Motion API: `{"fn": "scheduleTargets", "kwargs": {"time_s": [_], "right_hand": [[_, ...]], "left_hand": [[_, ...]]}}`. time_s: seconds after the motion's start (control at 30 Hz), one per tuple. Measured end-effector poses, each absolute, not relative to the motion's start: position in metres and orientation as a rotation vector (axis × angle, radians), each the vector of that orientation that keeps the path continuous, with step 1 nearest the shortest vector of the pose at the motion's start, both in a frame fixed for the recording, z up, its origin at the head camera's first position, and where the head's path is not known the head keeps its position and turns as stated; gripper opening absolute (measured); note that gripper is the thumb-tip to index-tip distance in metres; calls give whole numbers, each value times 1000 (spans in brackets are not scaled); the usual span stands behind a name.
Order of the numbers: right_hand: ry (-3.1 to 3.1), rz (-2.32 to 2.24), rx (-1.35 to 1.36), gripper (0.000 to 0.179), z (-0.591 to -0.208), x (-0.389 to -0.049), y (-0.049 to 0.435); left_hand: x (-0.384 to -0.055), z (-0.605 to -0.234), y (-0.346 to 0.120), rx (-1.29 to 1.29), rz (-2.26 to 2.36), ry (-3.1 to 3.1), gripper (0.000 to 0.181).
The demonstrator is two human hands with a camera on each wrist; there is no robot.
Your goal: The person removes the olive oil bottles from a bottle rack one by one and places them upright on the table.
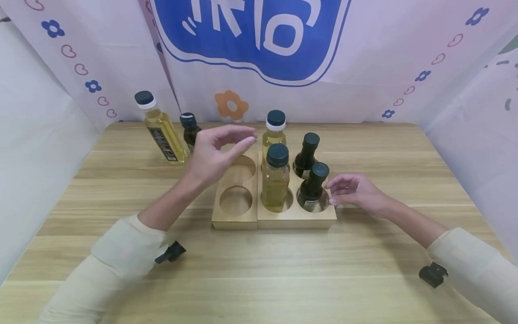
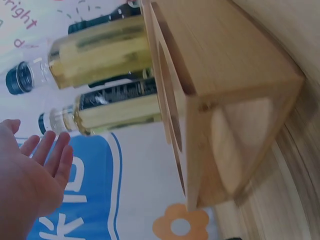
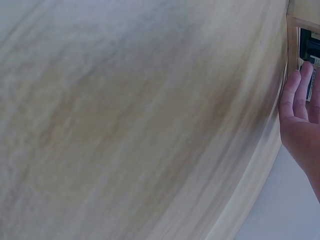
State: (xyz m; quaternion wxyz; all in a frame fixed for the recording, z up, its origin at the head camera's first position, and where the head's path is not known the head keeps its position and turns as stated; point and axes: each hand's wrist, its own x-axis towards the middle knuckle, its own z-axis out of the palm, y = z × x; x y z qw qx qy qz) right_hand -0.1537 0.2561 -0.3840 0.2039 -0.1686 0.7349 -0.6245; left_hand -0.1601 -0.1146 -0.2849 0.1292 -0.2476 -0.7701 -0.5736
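My left hand [image 1: 214, 155] is raised over the left wooden holder [image 1: 234, 224], its fingers loosely curved and holding nothing. Two round holes show in that holder. Against its right side stands a second wooden holder [image 1: 297, 221]. In it are a front clear bottle [image 1: 276, 189] of yellow oil, a rear oil bottle [image 1: 275, 135], a front dark bottle [image 1: 313, 186] and a rear dark bottle [image 1: 306, 155], all with dark green caps. Beside the right holder, my right hand [image 1: 358, 193] has its fingertips at the edge near the front dark bottle. Its relaxed fingers also show in the right wrist view.
At the back left of the wooden table [image 1: 263, 270] stands another oil bottle [image 1: 165, 135]. A small dark bottle [image 1: 189, 128] is next to it, partly behind my left hand. A printed cloth [image 1: 364, 54] hangs behind the table.
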Motion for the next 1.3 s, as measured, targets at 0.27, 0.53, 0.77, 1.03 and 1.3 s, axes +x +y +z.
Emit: {"fn": "scheduleTargets", "kwargs": {"time_s": [0.27,0.53,0.77,1.03,1.3], "right_hand": [[2078,-1736,-527,37,-387,-156,257],[2083,-1736,-514,37,-387,-155,257],[2072,-1739,-509,37,-385,-155,256],[2078,-1727,-511,37,-385,-157,256],[2072,-1730,-506,38,-384,-157,256]], "left_hand": [[-156,-285,-105,-925,-1826,-2137,26],[-152,-284,-99,-1026,-1893,-2169,41],[-150,-283,-95,-1062,-1878,-2242,51],[-146,-285,-92,-1026,-1777,-2297,51],[-146,-284,-90,-1041,-1852,-2284,56]]}}
